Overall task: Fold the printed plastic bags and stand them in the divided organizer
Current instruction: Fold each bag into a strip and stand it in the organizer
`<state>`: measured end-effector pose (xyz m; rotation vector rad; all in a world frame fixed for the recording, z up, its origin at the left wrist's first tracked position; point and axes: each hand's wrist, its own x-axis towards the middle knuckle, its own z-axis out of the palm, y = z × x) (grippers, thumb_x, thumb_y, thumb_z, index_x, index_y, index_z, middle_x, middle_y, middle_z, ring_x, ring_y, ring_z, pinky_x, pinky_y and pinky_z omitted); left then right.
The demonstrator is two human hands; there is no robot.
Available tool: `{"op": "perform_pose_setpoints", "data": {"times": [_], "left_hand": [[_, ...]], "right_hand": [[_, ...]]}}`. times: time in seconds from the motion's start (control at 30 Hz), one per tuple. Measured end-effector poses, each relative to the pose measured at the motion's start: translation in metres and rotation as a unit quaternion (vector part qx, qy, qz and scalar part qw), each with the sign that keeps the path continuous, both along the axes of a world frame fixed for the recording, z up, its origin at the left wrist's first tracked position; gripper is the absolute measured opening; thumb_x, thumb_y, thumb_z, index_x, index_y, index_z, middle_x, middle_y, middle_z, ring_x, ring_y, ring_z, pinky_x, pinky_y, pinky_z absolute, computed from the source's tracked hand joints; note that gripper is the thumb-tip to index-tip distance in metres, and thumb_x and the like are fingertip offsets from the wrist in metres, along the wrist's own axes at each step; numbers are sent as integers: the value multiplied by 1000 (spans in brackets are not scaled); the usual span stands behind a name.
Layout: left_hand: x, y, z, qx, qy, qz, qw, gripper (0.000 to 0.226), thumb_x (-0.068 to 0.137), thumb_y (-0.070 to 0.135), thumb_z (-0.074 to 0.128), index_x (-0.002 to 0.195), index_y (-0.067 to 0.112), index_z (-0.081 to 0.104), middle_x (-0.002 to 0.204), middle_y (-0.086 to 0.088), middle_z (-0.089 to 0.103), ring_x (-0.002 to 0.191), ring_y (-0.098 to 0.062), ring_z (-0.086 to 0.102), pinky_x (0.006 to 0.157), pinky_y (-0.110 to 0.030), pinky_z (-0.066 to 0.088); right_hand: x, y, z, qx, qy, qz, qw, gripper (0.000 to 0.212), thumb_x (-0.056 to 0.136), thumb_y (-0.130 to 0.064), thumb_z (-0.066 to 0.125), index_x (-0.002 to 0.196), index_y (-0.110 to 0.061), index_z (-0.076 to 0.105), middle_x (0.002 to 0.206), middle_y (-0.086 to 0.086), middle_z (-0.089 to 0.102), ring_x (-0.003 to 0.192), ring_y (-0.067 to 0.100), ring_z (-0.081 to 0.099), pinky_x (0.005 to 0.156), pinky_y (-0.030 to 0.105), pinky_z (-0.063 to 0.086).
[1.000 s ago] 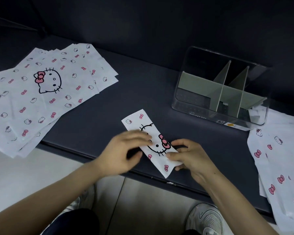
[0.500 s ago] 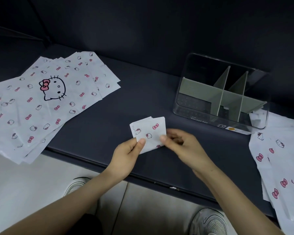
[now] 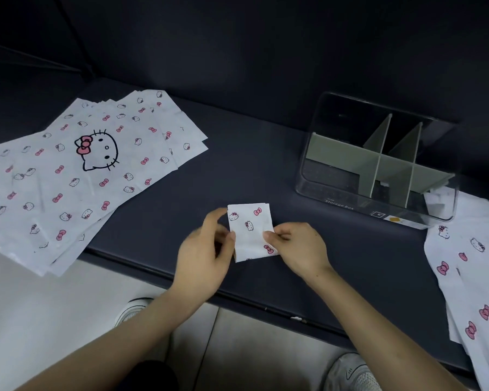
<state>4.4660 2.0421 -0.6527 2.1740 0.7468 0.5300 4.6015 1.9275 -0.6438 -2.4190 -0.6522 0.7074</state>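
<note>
White folded bag (image 3: 250,230) is pinched by left hand (image 3: 206,255) and right hand (image 3: 297,246); organizer (image 3: 350,204) looks unfilled, unfolded stacks (image 3: 76,170) wait.

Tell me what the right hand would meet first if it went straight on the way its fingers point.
The right hand points leftward into the folded bag it pinches; past that, probably the left hand at the bag's opposite edge, depth unclear.

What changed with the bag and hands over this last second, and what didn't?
The folded bag went from a long strip to a small square. The left hand and right hand shifted to pinch its side edges. The stack of flat bags and the organizer stayed put.
</note>
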Motion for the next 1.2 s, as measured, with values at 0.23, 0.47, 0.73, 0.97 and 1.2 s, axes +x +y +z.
{"op": "perform_pose_setpoints", "data": {"times": [0.23,0.47,0.73,0.97,1.2], "left_hand": [[20,23,-23,330,74,-234,911,49,103,28,22,138,4,47,145,-11,46,137,-29,39,114,-41,23],[17,14,-41,302,171,-213,914,62,104,35,6,142,1,40,149,-11,40,139,-25,35,112,-39,20],[18,11,-43,300,169,-193,919,59,104,35,6,142,2,38,149,-9,40,138,-23,36,115,-35,15],[15,25,-42,299,141,-217,919,53,104,32,15,147,7,32,154,-4,31,143,-16,26,116,-34,15],[13,17,-45,315,178,-189,913,57,104,33,8,143,4,38,149,-7,40,139,-20,35,112,-39,19]], "right_hand": [[2,0,2,0,14,16,1000,28,89,-32,59,76,-9,70,72,7,69,71,24,63,67,37,50],[-6,3,1,-22,-134,44,990,19,90,-29,60,102,-16,67,94,0,70,90,22,64,74,32,51],[-15,1,-33,-55,-320,184,928,60,105,-33,7,135,-6,51,138,6,54,129,21,50,111,49,29],[-17,-3,-35,-84,-304,184,931,59,104,-36,2,143,-10,37,146,2,45,136,22,41,108,51,15],[-28,-12,-31,-35,-336,57,939,49,92,-39,39,111,-5,69,114,8,68,105,29,65,88,45,47]]}}
